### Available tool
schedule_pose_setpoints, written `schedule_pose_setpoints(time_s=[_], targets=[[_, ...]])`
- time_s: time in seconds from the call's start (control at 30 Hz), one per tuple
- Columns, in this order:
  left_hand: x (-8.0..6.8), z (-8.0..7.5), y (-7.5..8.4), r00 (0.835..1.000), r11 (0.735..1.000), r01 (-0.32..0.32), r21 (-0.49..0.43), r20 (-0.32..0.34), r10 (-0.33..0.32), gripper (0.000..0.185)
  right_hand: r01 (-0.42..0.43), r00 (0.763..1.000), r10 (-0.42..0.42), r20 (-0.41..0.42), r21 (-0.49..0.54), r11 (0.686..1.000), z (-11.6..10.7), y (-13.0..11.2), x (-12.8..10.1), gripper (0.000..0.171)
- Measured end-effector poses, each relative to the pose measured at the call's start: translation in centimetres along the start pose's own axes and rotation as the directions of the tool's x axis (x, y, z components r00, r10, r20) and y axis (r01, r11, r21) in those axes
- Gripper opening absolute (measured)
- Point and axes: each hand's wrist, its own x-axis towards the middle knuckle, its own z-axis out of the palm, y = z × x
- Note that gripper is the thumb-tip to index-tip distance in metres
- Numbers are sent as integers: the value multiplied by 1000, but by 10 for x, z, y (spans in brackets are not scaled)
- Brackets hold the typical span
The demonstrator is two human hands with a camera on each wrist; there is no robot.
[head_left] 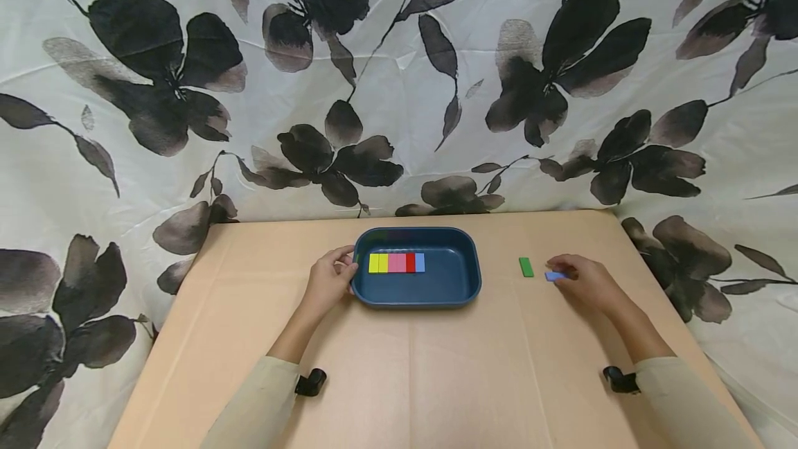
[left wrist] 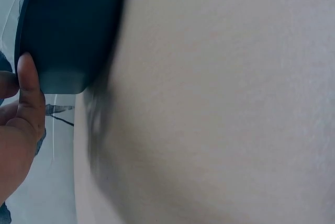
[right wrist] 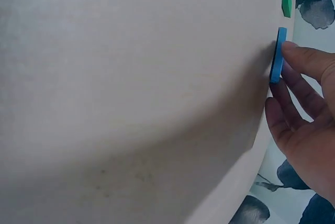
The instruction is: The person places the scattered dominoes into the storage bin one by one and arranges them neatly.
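A dark blue rectangular tray (head_left: 451,289) lies on the table. My left hand (head_left: 328,277) grips its left edge, thumb over the rim, as the left wrist view also shows. Inside the tray, a row of small flat tiles (head_left: 396,263) runs yellow, pink, red and light blue from left to right. To the right of the tray, my right hand (head_left: 586,283) pinches a blue tile (right wrist: 278,56) between thumb and fingers, close over the table. A green tile (head_left: 526,267) lies on the table just left of that hand.
The light wooden table (head_left: 411,380) ends at a far edge just behind the tray. A white cloth (head_left: 430,179) with dark flowers hangs behind it and shows at both sides. A black wrist camera (head_left: 310,383) sits at the left sleeve, another (head_left: 620,380) at the right.
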Motion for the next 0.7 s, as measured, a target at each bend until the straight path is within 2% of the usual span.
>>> schedule_pose_setpoints(time_s=[0.37,0.7], targets=[[1,1,-1,1000,1000,-3,0,-5,3,40,15,1000,-15,-8,-49,999,10,2,5,34],[0,1,-1,1000,1000,-7,9,-9,7,41,21,997,-21,72,5,1000,9,8,0,55]])
